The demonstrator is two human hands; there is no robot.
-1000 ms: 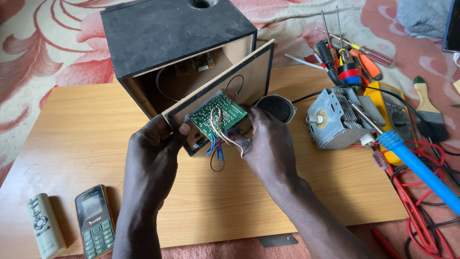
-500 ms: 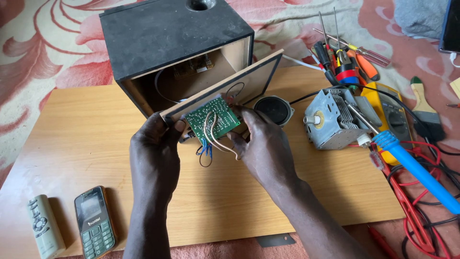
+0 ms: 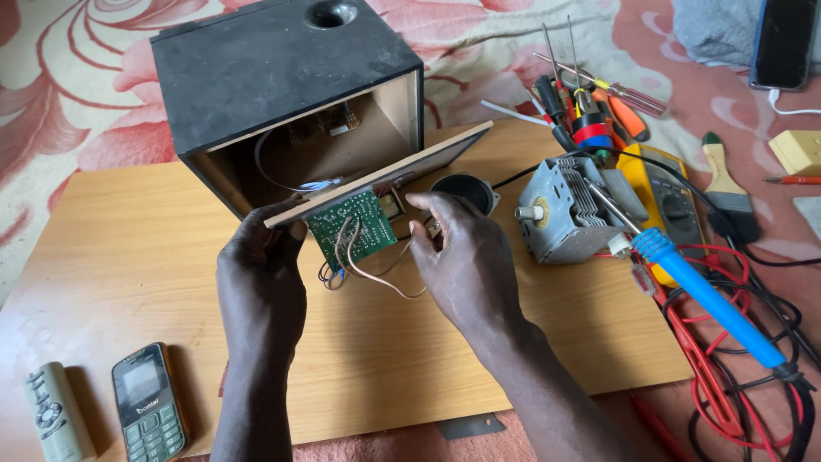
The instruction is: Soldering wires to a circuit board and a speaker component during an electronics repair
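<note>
Wooden back panel (image 3: 376,184) with its green circuit board (image 3: 352,227) sits tilted at the open black speaker box (image 3: 282,85) — my left hand (image 3: 261,274) pinches its edge, my right hand (image 3: 466,257) fingers the wires, so next I judge needs a steady, slack-minding pull.

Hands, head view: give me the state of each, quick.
Left hand: closed on the wooden panel that carries the green circuit board.
Right hand: fingers at the panel's underside; grip cannot be told.
</note>
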